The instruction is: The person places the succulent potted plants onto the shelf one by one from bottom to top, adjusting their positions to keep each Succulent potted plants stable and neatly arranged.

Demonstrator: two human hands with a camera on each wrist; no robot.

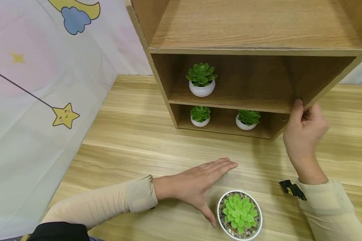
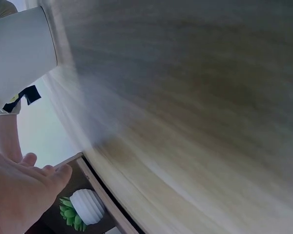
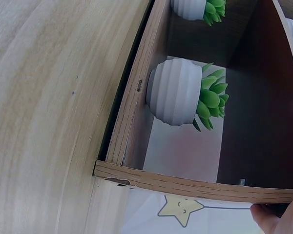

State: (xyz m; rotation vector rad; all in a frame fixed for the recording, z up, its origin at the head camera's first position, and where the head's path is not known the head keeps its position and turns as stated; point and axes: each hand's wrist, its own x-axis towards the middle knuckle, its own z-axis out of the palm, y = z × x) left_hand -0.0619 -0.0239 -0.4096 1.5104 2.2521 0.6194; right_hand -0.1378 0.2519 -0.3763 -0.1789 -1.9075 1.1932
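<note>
My left hand [image 1: 196,184] is low over the table, fingers straight and thumb spread wide, holding nothing. Its thumb tip comes close to the white rim of a potted succulent [image 1: 240,213] with light green leaves and gravel. In the left wrist view that white pot [image 2: 19,53] stands upper left. My right hand [image 1: 304,134] grips the right side panel of a wooden shelf unit [image 1: 253,52], thumb at its front edge. Inside the unit, a small succulent [image 1: 201,80] sits on the middle level. Two more, a left one [image 1: 200,116] and a right one [image 1: 248,119], stand on the bottom level.
The wood-grain table [image 1: 123,134] runs under everything. At the left and behind hangs a pale cloth [image 1: 24,134] printed with a star, a moon and a cloud. A black strap [image 1: 292,189] is on the right sleeve.
</note>
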